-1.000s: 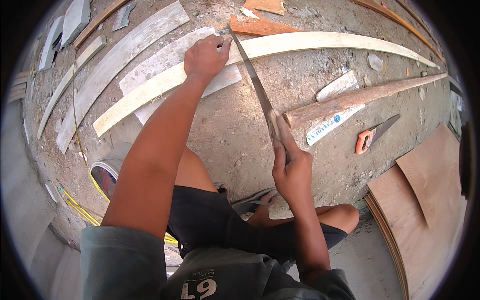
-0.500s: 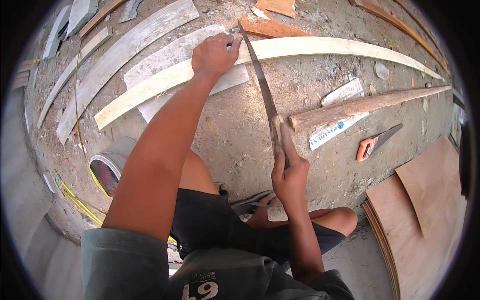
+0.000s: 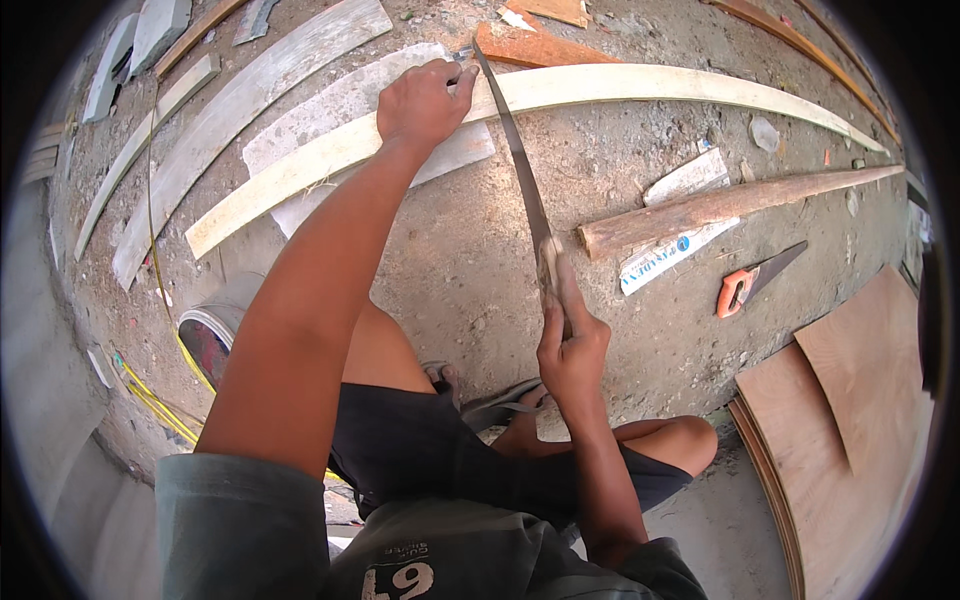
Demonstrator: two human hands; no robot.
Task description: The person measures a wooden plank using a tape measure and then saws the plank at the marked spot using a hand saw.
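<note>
A long pale wooden board (image 3: 620,84) lies across the far part of the ground, looking bowed in this wide view. My left hand (image 3: 425,102) is closed over it, left of the saw, with the fingertips mostly hidden. The narrow, dark blade of a handsaw (image 3: 518,160) crosses the board just right of that hand, its tip reaching past the far edge. Nearer to me, my right hand (image 3: 574,338) is wrapped round the saw's pale, worn handle (image 3: 549,268). Whether the blade has cut into the wood cannot be made out.
Under the board lies a grey slab (image 3: 300,130). A rough timber (image 3: 690,215) and an orange-handled saw (image 3: 738,292) are to the right, plywood sheets (image 3: 820,400) near right. A bucket (image 3: 215,325) and yellow cord (image 3: 155,400) are at left. Reddish wood (image 3: 540,48) lies beyond the saw tip.
The whole view has shifted very slightly. Both hands keep their holds, and the saw lies across the board at nearly the same spot and angle.
</note>
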